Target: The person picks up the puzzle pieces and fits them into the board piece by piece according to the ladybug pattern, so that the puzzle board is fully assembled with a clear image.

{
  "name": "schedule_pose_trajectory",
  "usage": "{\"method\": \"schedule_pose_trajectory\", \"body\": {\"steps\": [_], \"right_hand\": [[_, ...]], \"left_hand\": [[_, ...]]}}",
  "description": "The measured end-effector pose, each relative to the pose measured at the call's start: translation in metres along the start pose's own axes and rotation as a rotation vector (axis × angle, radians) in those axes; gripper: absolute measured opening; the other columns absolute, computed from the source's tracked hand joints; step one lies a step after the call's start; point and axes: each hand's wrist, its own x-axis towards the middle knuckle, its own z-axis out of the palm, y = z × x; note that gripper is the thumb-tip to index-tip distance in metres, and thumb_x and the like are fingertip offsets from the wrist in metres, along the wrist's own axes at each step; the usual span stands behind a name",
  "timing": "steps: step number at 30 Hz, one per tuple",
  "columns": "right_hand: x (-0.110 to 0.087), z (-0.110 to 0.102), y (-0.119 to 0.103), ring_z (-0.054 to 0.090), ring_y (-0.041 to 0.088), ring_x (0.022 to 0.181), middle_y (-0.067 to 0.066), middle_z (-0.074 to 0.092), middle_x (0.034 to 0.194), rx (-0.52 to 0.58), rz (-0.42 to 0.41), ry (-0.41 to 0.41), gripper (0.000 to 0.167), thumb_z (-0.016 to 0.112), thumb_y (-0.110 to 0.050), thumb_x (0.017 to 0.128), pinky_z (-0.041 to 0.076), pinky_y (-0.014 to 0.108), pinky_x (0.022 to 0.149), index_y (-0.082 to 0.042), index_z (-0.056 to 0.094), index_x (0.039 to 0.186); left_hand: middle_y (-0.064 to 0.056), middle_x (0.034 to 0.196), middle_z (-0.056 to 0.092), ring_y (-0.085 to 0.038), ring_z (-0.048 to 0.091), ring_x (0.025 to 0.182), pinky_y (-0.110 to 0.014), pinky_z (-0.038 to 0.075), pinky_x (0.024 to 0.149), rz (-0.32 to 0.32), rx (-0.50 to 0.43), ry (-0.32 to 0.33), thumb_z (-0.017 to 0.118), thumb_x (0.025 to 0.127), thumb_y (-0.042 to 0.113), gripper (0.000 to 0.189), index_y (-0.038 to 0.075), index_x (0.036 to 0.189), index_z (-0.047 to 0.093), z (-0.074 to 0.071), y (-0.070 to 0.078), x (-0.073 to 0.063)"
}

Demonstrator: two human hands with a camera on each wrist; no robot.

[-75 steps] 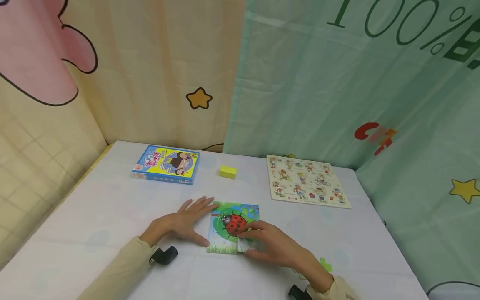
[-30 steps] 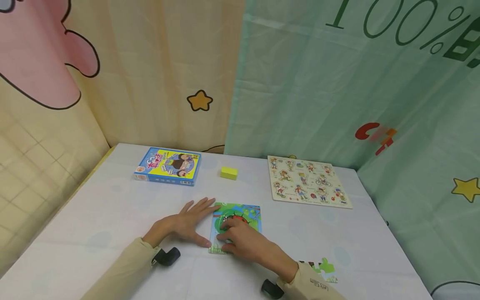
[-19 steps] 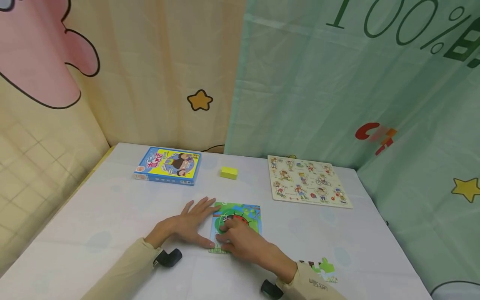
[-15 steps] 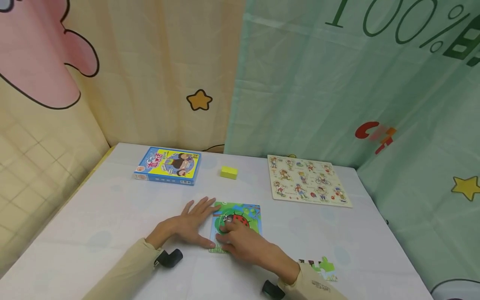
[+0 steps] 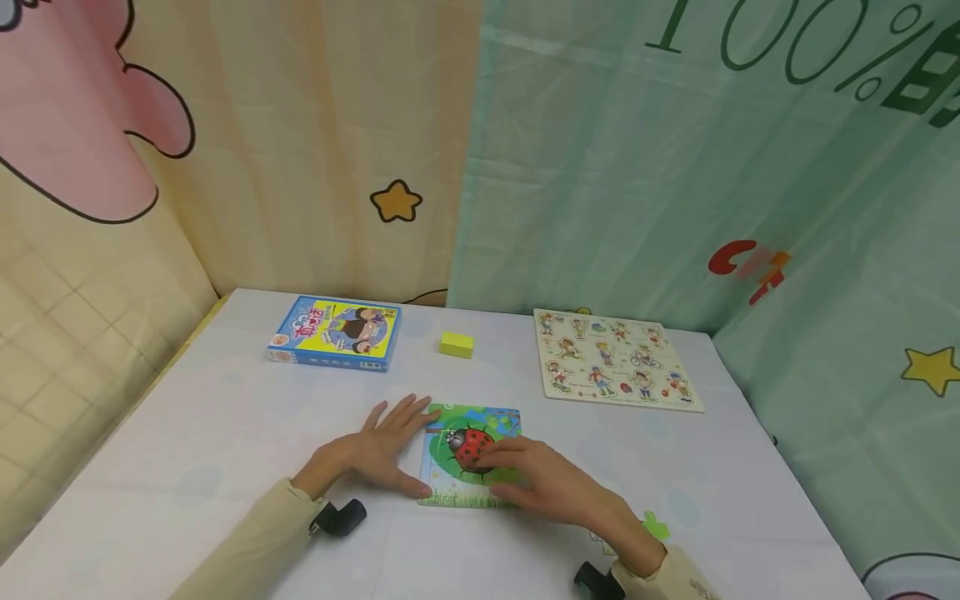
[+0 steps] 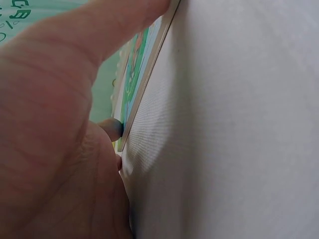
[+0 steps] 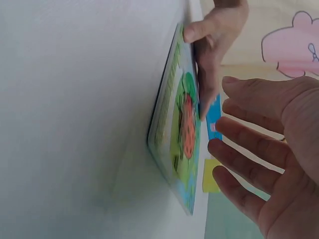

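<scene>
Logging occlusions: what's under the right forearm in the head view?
Part of a green jigsaw piece shows on one side, a pale edge on the other; anything between is covered.

A blue-and-yellow box (image 5: 334, 332) printed with cartoon figures lies flat along the far side of a white-covered table (image 5: 225, 483), a small yellow block (image 5: 456, 344) to its right and a pale board (image 5: 617, 362) of pictured figures farther right. Behind hang two curtains — a cream curtain (image 5: 300, 150) bearing an orange star (image 5: 396, 202) and a pink cartoon shape (image 5: 75, 117), and a green curtain (image 5: 592, 183) marked "100%" — with a dark cable (image 5: 429, 293) showing near their seam.
</scene>
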Motion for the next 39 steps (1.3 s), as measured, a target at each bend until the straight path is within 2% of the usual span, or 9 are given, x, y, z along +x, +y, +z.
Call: {"method": "schedule_pose_trajectory", "body": {"steps": [3,11,17,24,28,33,39], "right_hand": [[-0.02,-0.004,0.01,0.059,0.016,0.122,-0.006,0.064,0.129,-0.039,0.07,0.017,0.032,0.069,-0.026,0.096,0.051,0.04,0.102,-0.017,0.069,0.127],[-0.07,-0.006,0.031,0.059,0.019,0.121,-0.008,0.063,0.128,-0.076,0.229,0.014,0.038,0.075,-0.038,0.089,0.051,0.044,0.101,-0.02,0.07,0.123],[-0.097,-0.012,0.04,0.058,0.019,0.119,-0.01,0.062,0.127,-0.101,0.275,0.025,0.047,0.075,-0.05,0.086,0.053,0.043,0.099,-0.021,0.07,0.122],[-0.123,-0.017,0.054,0.05,0.018,0.118,-0.01,0.055,0.131,-0.071,0.346,0.011,0.07,0.075,-0.07,0.071,0.052,0.037,0.096,-0.027,0.067,0.126],[-0.134,-0.017,0.063,0.044,0.019,0.115,-0.007,0.053,0.131,-0.07,0.35,0.011,0.071,0.075,-0.07,0.07,0.051,0.035,0.092,-0.028,0.067,0.126],[-0.142,-0.014,0.068,0.048,0.017,0.112,-0.009,0.055,0.126,-0.088,0.336,0.037,0.061,0.075,-0.065,0.074,0.052,0.032,0.09,-0.031,0.069,0.124],[-0.146,-0.01,0.074,0.055,0.006,0.102,-0.014,0.059,0.114,-0.057,0.202,0.111,0.04,0.076,-0.052,0.083,0.052,0.028,0.084,-0.029,0.073,0.115]], "left_hand": [[-0.012,0.169,0.005,-0.037,-0.002,0.156,-0.064,-0.004,0.122,-0.006,-0.005,0.005,0.077,0.074,0.064,0.113,0.015,0.16,0.022,0.001,-0.002,-0.001],[-0.012,0.169,0.006,-0.037,-0.002,0.156,-0.064,-0.004,0.122,-0.004,-0.02,0.005,0.078,0.073,0.064,0.114,0.015,0.16,0.022,0.004,-0.003,-0.001],[-0.011,0.169,0.004,-0.037,-0.003,0.156,-0.064,-0.005,0.122,-0.001,-0.009,0.0,0.077,0.074,0.065,0.114,0.016,0.16,0.021,0.004,-0.002,0.001],[-0.011,0.169,0.004,-0.036,-0.003,0.156,-0.064,-0.005,0.122,0.008,-0.014,-0.001,0.078,0.074,0.063,0.113,0.016,0.16,0.021,0.003,-0.001,0.003],[-0.012,0.169,0.004,-0.037,-0.003,0.156,-0.064,-0.005,0.122,0.009,-0.02,0.0,0.078,0.075,0.063,0.112,0.016,0.16,0.022,0.003,-0.001,0.003],[-0.012,0.169,0.004,-0.037,-0.003,0.156,-0.064,-0.005,0.122,0.005,-0.029,0.003,0.079,0.074,0.062,0.113,0.015,0.16,0.022,0.002,0.0,0.001],[-0.012,0.169,0.003,-0.037,-0.005,0.156,-0.064,-0.007,0.121,0.011,-0.023,-0.007,0.077,0.075,0.063,0.113,0.015,0.16,0.021,0.003,-0.002,0.002]]}}
